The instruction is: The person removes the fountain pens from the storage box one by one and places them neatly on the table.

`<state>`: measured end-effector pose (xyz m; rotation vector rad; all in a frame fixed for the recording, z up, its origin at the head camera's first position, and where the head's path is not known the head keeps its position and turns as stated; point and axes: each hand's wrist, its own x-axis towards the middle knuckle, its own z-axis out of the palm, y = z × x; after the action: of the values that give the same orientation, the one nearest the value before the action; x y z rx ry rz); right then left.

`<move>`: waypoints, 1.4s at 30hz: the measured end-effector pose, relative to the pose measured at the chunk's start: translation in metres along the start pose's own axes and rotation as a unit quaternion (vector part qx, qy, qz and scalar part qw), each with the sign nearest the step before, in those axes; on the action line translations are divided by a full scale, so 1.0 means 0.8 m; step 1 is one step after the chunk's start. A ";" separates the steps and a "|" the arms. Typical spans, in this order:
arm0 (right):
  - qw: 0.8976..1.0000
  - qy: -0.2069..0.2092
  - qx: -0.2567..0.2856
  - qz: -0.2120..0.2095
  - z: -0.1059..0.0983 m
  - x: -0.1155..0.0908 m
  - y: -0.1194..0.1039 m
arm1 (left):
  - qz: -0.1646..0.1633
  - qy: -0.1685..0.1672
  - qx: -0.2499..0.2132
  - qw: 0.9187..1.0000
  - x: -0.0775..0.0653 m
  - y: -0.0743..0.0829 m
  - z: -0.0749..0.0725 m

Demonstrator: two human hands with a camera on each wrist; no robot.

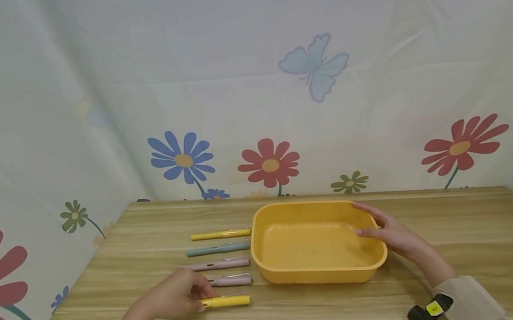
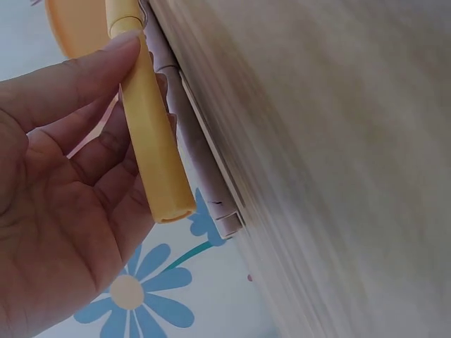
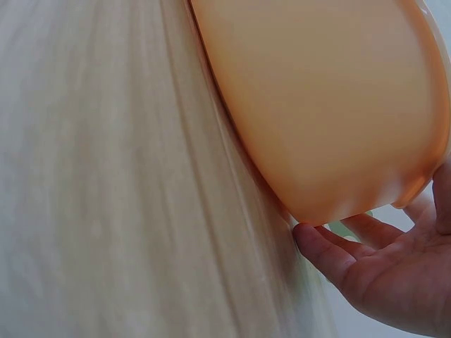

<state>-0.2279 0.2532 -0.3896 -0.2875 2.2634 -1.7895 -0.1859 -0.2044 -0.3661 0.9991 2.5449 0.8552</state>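
Note:
My left hand [image 1: 177,295] pinches a yellow pen [image 1: 228,301] between thumb and fingers at the front of a row of pens. Close up in the left wrist view, the yellow pen [image 2: 151,134] slants down past the thumb, with a pinkish pen [image 2: 201,148] just behind it. A yellow plastic basin [image 1: 320,276] stands right of the pens with nothing in it. At its right end my right hand [image 1: 395,236] grips the rim, thumb over the inner side. Fingertips touch the outer wall of the basin [image 3: 317,105] in the right wrist view.
Behind the held pen lie two pinkish pens [image 1: 233,281], a teal pen [image 1: 219,248] and another yellow pen [image 1: 220,235], roughly parallel, clips toward the basin. All rest on a wood-grain table [image 1: 481,238]. A flower-printed cloth [image 1: 376,111] hangs at the table's back and left.

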 end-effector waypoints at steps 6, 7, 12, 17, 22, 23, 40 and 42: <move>1.000 0.000 0.003 0.002 0.000 0.002 0.000 | -0.011 -0.002 0.015 1.000 0.002 -0.005 -0.001; 1.000 -0.001 0.003 0.001 0.000 0.002 0.000 | -0.011 -0.002 0.017 1.000 0.002 -0.006 -0.001; 1.000 -0.003 0.001 0.000 -0.001 0.002 0.000 | -0.010 -0.005 0.016 1.000 0.002 -0.007 -0.001; 1.000 -0.004 0.000 0.002 -0.001 0.001 0.000 | -0.013 -0.012 0.012 1.000 0.002 -0.009 0.000; 1.000 -0.002 0.000 0.006 -0.001 0.000 0.000 | -0.011 -0.013 0.013 1.000 0.002 -0.010 0.000; 1.000 -0.001 0.000 0.006 -0.001 0.000 0.000 | -0.009 -0.012 0.015 1.000 0.002 -0.010 0.000; 1.000 -0.001 0.001 0.003 0.000 0.001 0.001 | -0.025 0.013 0.003 1.000 0.006 0.001 -0.005; 1.000 -0.002 0.002 0.003 0.000 0.001 0.001 | -0.039 0.015 -0.007 0.999 0.009 0.006 -0.006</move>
<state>-0.2288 0.2534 -0.3905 -0.2825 2.2564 -1.7888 -0.1907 -0.1987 -0.3595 0.8836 2.5813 0.8705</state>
